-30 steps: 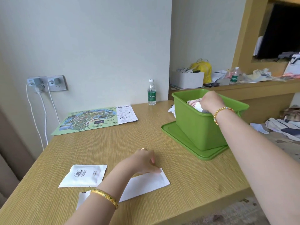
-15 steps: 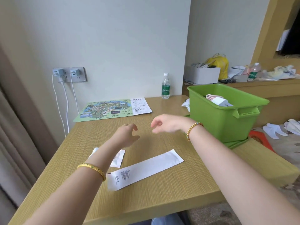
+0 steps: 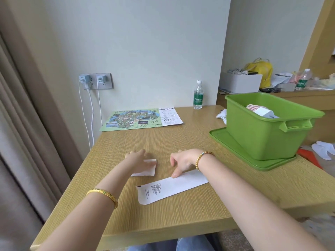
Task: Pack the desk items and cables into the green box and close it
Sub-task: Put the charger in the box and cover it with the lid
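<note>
The green box (image 3: 261, 134) stands open on its green lid (image 3: 223, 138) at the right of the wooden desk (image 3: 181, 211), with white and pink items inside. My left hand (image 3: 137, 158) rests flat on a small white packet (image 3: 146, 169), fingers spread. My right hand (image 3: 183, 161) touches the far edge of a long white packet (image 3: 170, 187) with its fingertips. Two white chargers (image 3: 90, 81) sit plugged into the wall socket, and their white cables (image 3: 90, 113) hang down behind the desk.
A green printed map (image 3: 139, 118) lies at the back of the desk, and a water bottle (image 3: 198, 96) stands by the wall. A white cloth (image 3: 222, 115) lies behind the box. A curtain hangs at the left. A cluttered shelf runs along the right.
My right hand left the box and came down to the long packet. My left hand moved from the long packet onto the small one. The view swung left.
</note>
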Motion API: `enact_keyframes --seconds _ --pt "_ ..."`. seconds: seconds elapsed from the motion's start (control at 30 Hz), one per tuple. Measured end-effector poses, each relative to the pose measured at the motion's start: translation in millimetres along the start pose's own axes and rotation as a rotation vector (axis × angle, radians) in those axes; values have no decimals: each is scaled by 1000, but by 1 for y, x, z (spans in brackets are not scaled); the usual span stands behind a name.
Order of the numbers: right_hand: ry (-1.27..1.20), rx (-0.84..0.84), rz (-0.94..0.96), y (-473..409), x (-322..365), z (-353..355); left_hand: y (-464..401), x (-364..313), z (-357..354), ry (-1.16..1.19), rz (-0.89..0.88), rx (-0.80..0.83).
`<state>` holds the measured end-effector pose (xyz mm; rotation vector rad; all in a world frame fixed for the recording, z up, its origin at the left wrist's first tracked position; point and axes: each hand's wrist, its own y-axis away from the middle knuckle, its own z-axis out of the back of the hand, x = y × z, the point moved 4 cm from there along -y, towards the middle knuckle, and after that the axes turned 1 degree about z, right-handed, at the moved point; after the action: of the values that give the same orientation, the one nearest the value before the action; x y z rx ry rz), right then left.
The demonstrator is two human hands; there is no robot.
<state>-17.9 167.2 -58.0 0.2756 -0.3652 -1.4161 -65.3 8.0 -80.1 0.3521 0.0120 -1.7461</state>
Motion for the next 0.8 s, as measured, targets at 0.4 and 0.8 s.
enact_keyframes --seconds 0.4,0.8 --pt "31 88 -9 15 -22 -6 15 18 9 -126 -222 227" --pt "-243 -204 -232 4 -59 -5 9 -8 26 230 -217 -405"
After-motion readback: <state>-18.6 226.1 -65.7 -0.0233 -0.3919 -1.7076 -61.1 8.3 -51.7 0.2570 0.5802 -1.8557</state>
